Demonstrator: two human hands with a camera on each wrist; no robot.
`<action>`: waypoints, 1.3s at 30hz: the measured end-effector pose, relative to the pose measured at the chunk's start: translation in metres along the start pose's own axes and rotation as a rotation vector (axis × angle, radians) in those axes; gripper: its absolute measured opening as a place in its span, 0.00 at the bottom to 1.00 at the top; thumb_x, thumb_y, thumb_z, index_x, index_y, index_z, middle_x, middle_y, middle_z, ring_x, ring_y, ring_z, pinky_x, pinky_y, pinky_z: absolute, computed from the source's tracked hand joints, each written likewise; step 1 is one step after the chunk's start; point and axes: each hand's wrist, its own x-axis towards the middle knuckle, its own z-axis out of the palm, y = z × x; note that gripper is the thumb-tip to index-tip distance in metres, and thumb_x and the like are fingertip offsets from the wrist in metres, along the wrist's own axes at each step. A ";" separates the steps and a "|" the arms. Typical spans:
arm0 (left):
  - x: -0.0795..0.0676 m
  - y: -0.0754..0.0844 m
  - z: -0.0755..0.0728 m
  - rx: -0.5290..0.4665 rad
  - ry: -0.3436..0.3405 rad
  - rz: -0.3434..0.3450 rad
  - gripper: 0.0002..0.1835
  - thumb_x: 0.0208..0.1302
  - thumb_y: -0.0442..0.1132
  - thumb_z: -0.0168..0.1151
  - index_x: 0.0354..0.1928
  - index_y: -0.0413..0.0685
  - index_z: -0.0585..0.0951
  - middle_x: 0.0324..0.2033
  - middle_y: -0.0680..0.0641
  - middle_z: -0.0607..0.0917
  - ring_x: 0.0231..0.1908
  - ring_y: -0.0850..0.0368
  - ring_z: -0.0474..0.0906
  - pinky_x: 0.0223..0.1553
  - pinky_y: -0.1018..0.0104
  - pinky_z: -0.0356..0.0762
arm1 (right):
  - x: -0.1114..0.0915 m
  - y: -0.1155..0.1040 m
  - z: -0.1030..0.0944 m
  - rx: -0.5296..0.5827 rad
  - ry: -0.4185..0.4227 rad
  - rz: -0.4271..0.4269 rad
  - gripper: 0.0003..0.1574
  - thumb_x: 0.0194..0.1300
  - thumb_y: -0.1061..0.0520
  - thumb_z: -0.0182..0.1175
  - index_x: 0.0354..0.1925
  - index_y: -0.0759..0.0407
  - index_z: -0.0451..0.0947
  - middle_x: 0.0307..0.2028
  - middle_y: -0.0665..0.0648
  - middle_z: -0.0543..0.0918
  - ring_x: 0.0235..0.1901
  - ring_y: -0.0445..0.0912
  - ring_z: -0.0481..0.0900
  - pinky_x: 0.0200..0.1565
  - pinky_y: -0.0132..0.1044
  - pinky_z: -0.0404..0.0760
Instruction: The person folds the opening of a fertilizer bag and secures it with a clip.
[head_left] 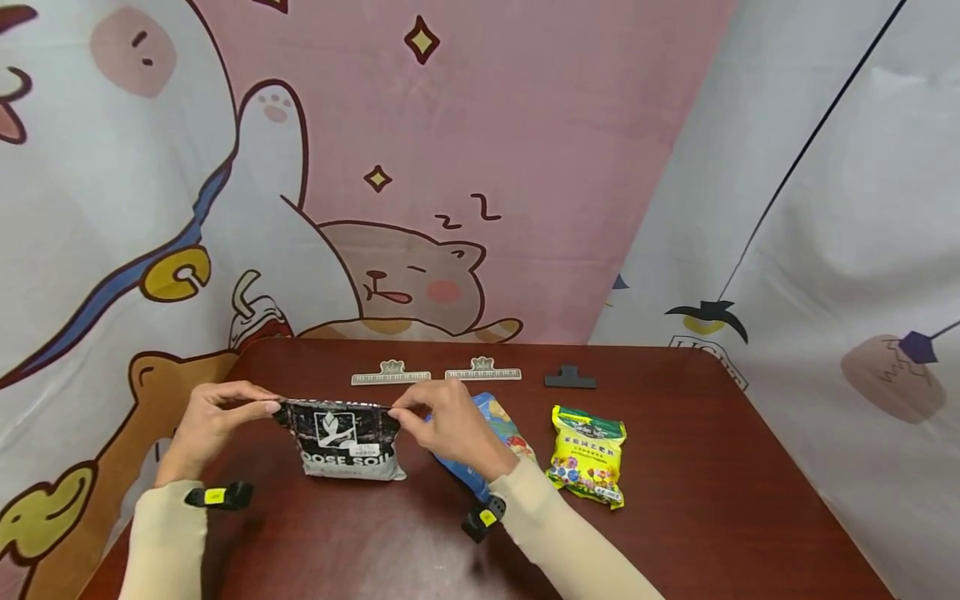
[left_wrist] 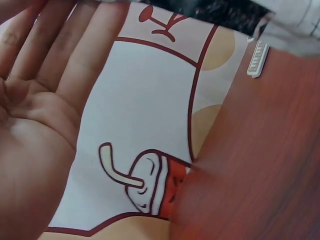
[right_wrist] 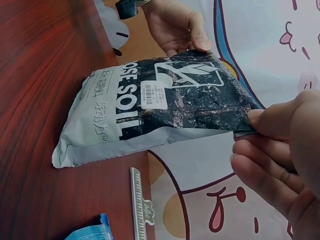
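Note:
A black-and-white bag of soil [head_left: 348, 442], printed with a leafy logo and a partly hidden "...OSE SOIL", stands upright near the table's left side. Its top left corner is pinched between thumb and fingers of my left hand [head_left: 204, 429]. The right hand [head_left: 459, 427] pinches the opposite top corner, so the upper edge is stretched between both hands. In the right wrist view the bag's [right_wrist: 185, 102] white sticker and lower end show, with the right thumb [right_wrist: 272, 119] on its edge. Only the palm and fingers of the left hand [left_wrist: 37, 135] and a strip of bag appear in the left wrist view.
A blue packet [head_left: 461, 475] lies behind the right hand, partly covered. Right of it is a yellow-green packet [head_left: 587, 457]. Along the back lie two ruler-edged clips, one left [head_left: 391, 376] and one middle [head_left: 483, 372], and a dark clip [head_left: 570, 379]. A printed cloth [head_left: 570, 167] hangs behind the table.

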 end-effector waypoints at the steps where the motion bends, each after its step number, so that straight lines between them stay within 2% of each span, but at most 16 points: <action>1: -0.001 0.002 -0.001 0.032 -0.001 0.002 0.04 0.62 0.23 0.67 0.37 0.34 0.88 0.34 0.54 0.92 0.37 0.61 0.87 0.39 0.72 0.82 | 0.000 0.000 0.000 0.008 -0.005 0.001 0.04 0.68 0.58 0.68 0.36 0.54 0.90 0.33 0.48 0.91 0.30 0.33 0.83 0.34 0.32 0.85; 5: 0.002 0.006 -0.004 0.012 -0.043 0.018 0.05 0.62 0.21 0.66 0.36 0.34 0.88 0.35 0.52 0.91 0.36 0.59 0.87 0.37 0.71 0.83 | 0.000 0.002 -0.001 0.039 -0.029 0.034 0.04 0.70 0.56 0.67 0.39 0.52 0.89 0.33 0.47 0.90 0.31 0.31 0.83 0.36 0.28 0.83; 8: 0.005 0.008 -0.004 0.009 -0.068 0.030 0.05 0.61 0.21 0.66 0.36 0.34 0.87 0.34 0.53 0.91 0.34 0.59 0.86 0.34 0.69 0.84 | 0.001 0.004 -0.003 0.066 -0.064 0.071 0.05 0.70 0.54 0.67 0.41 0.50 0.89 0.35 0.46 0.90 0.34 0.31 0.84 0.39 0.31 0.85; 11: 0.006 0.010 -0.003 0.032 -0.073 0.031 0.04 0.61 0.21 0.67 0.35 0.33 0.87 0.33 0.54 0.91 0.33 0.59 0.86 0.33 0.69 0.84 | 0.001 0.007 -0.007 0.081 -0.106 0.094 0.06 0.71 0.53 0.67 0.42 0.50 0.89 0.37 0.46 0.91 0.36 0.32 0.85 0.42 0.37 0.87; 18: 0.008 0.013 0.002 0.067 -0.068 -0.002 0.02 0.63 0.26 0.69 0.35 0.38 0.87 0.32 0.53 0.90 0.31 0.58 0.87 0.33 0.67 0.85 | 0.008 0.015 -0.019 0.079 -0.175 0.166 0.10 0.74 0.46 0.62 0.44 0.46 0.88 0.36 0.41 0.88 0.34 0.33 0.83 0.41 0.31 0.83; 21: 0.006 0.015 0.000 0.075 -0.065 -0.007 0.03 0.63 0.26 0.69 0.35 0.39 0.87 0.32 0.53 0.90 0.31 0.57 0.87 0.33 0.67 0.85 | 0.013 0.020 -0.020 0.061 -0.199 0.175 0.13 0.75 0.44 0.60 0.48 0.46 0.87 0.39 0.42 0.89 0.36 0.33 0.83 0.43 0.32 0.83; 23: 0.005 0.015 -0.001 0.076 -0.067 -0.006 0.03 0.63 0.26 0.69 0.35 0.39 0.87 0.32 0.53 0.90 0.31 0.57 0.87 0.33 0.68 0.85 | 0.017 0.024 -0.020 0.056 -0.213 0.173 0.14 0.75 0.45 0.60 0.50 0.47 0.86 0.42 0.44 0.89 0.39 0.35 0.84 0.45 0.37 0.85; 25: 0.006 0.014 -0.002 0.065 -0.074 -0.001 0.03 0.63 0.25 0.68 0.35 0.38 0.87 0.32 0.52 0.91 0.31 0.58 0.87 0.33 0.68 0.85 | 0.021 0.029 -0.019 0.032 -0.225 0.171 0.14 0.75 0.46 0.60 0.52 0.48 0.86 0.44 0.45 0.89 0.42 0.36 0.84 0.46 0.39 0.85; 30: 0.006 0.009 -0.001 0.041 -0.085 0.000 0.04 0.63 0.24 0.68 0.36 0.37 0.87 0.33 0.52 0.91 0.31 0.58 0.87 0.33 0.67 0.85 | 0.031 0.040 -0.014 -0.042 -0.273 0.178 0.18 0.75 0.45 0.60 0.57 0.49 0.82 0.53 0.50 0.87 0.47 0.43 0.85 0.47 0.37 0.85; 39: 0.003 0.013 -0.001 0.082 -0.065 -0.029 0.03 0.64 0.27 0.68 0.37 0.39 0.88 0.33 0.53 0.90 0.32 0.56 0.86 0.34 0.66 0.85 | 0.046 0.052 0.001 -0.213 -0.355 0.201 0.24 0.75 0.40 0.59 0.65 0.41 0.77 0.66 0.48 0.78 0.65 0.45 0.75 0.65 0.46 0.77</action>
